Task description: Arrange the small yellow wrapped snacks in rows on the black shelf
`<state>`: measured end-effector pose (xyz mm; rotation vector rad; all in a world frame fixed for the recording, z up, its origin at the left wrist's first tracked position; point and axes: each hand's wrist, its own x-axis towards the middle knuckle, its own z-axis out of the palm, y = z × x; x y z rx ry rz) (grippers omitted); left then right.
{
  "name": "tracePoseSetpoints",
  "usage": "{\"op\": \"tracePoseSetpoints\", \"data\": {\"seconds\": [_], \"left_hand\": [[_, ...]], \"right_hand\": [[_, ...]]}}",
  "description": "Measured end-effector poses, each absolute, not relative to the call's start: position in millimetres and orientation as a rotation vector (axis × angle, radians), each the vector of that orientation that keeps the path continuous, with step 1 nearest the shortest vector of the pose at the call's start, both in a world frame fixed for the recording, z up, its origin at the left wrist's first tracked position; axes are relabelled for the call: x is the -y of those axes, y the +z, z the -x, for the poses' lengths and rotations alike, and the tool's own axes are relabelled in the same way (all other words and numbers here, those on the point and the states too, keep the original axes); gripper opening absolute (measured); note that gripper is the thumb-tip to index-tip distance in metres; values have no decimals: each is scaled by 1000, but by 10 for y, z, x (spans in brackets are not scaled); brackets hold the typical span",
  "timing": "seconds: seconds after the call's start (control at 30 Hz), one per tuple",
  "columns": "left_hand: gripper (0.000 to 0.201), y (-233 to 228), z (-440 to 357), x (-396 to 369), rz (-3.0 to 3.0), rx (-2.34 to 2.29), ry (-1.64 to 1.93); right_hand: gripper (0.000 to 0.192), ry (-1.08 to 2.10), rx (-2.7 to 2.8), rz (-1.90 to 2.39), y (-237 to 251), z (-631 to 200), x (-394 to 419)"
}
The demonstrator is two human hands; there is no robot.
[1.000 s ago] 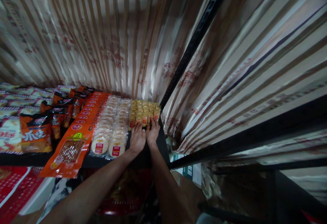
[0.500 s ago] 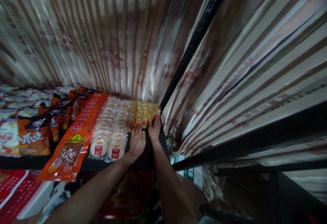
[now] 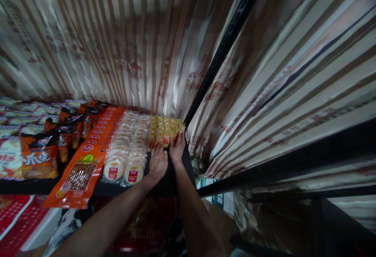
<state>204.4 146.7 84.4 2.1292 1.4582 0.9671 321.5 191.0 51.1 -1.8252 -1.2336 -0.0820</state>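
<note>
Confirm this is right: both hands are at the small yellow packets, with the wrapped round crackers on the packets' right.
Wrong side: the wrapped round crackers lie left of the small yellow packets, as the head view shows. The left hand and right hand are indeed at those packets.

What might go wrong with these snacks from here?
Small yellow packets could get nudged off the shelf, since the right hand works close to its right-hand edge.

The front orange packet sticks out past the shelf's front edge, so a bump might knock it down.

The left forearm passes close to the round, clear-wrapped crackers and might brush them out of line.
</note>
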Motion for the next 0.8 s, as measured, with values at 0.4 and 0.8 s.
{"op": "tracePoseSetpoints", "data": {"seconds": [0.4, 0.8], "left_hand": [[44, 838, -2051, -1449, -2118, -1459, 1001], [45, 804, -2074, -1460, -2098, -1471, 979]], "right_hand": [[60, 35, 1054, 1794, 627, -3401, -2045], [64, 133, 1066, 1796, 639, -3441, -2154]]}}
